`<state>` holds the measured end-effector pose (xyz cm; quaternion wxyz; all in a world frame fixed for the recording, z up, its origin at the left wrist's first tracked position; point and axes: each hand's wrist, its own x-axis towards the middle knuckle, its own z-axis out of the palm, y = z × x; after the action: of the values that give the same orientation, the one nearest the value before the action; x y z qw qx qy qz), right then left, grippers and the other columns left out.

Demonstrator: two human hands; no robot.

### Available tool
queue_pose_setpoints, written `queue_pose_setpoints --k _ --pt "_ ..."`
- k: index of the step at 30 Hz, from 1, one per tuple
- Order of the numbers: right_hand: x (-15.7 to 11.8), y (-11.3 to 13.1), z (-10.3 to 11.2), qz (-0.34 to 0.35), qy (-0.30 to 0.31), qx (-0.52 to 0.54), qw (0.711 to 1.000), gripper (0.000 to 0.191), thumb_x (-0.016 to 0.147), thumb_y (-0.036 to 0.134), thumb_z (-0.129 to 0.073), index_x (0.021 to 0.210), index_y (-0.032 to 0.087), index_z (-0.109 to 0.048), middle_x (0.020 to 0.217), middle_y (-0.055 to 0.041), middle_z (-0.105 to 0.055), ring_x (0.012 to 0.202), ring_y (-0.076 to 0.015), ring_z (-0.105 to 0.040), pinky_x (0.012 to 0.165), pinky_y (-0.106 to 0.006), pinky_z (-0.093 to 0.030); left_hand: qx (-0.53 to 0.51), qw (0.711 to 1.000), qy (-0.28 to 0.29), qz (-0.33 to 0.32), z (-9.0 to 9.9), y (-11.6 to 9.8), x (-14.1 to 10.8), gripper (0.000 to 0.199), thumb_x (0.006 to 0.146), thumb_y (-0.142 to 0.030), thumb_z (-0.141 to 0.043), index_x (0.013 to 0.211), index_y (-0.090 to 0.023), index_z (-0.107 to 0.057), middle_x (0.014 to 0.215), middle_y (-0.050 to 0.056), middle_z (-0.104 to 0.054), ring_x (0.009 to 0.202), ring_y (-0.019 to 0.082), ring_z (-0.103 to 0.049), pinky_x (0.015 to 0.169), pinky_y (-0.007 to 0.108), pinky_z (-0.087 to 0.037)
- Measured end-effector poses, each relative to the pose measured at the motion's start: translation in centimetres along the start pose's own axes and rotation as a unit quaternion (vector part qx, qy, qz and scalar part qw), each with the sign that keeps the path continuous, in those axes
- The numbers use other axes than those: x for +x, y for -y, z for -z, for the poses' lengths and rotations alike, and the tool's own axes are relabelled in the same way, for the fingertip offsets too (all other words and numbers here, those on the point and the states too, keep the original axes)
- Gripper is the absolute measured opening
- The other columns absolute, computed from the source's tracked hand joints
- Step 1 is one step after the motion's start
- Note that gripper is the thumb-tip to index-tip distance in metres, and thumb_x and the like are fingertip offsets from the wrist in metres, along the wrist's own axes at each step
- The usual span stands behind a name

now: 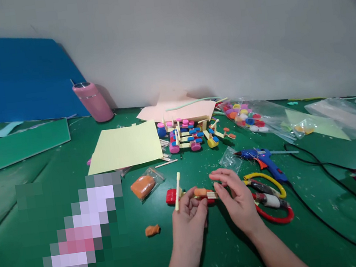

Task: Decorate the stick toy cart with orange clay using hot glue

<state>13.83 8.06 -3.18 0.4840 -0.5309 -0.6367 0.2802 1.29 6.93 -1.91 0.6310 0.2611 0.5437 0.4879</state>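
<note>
My left hand [191,212] is closed round a small toy car made of craft sticks. The car has a red wheel part [171,196] at its left end, an upright cream stick [178,188] and an orange lump of clay [200,192] on top. My fingers hide much of its middle. Just right of the car, my right hand [235,196] has its thumb and fingers apart, with nothing visible between them. A torn piece of orange clay [152,230] lies left of my left hand. Behind it is a bag of orange clay [143,186].
Similar toy cars [185,137] stand at the back beside yellow foam sheet [127,148]. To the right are a blue glue gun [263,159] with its black cord, and pliers with yellow and red handles [276,217]. A pink tumbler [94,101] stands back left.
</note>
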Motion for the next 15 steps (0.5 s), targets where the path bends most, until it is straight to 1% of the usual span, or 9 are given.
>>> queue_pose_setpoints --k 3,10,15 --pt "-0.07 -0.23 -0.01 -0.004 -0.015 0.009 1.0 0.02 0.085 0.023 -0.046 0.099 0.023 -0.061 0.104 -0.0087 -0.055 0.099 -0.0215 -0.053 0.079 -0.035 -0.045 -0.004 1.0 0.006 0.002 -0.02 0.11 0.1 0.033 0.063 -0.027 -0.066 0.091 -0.012 -0.057 0.049 -0.009 -0.048 0.036 0.004 -0.037 0.036 0.016 -0.028" --pt "-0.13 -0.21 -0.23 -0.006 -0.007 0.014 1.0 0.02 0.085 0.022 -0.046 0.1 0.023 -0.061 0.104 -0.0087 -0.054 0.099 -0.0214 -0.052 0.082 -0.037 -0.045 -0.002 1.0 0.008 0.003 -0.06 0.09 0.04 0.029 0.063 -0.033 -0.066 0.083 -0.013 -0.062 0.05 -0.005 -0.054 0.032 0.003 -0.037 0.036 0.017 -0.027" --pt "-0.09 -0.02 -0.25 0.001 0.002 0.013 1.0 0.02 0.085 0.021 -0.047 0.098 0.023 -0.062 0.102 -0.0082 -0.054 0.097 -0.02 -0.053 0.08 -0.035 -0.046 0.021 1.0 0.0 -0.008 -0.01 0.17 0.14 0.025 0.062 -0.033 -0.066 0.076 -0.013 -0.066 0.047 -0.004 -0.055 0.031 0.003 -0.036 0.034 0.016 -0.026"
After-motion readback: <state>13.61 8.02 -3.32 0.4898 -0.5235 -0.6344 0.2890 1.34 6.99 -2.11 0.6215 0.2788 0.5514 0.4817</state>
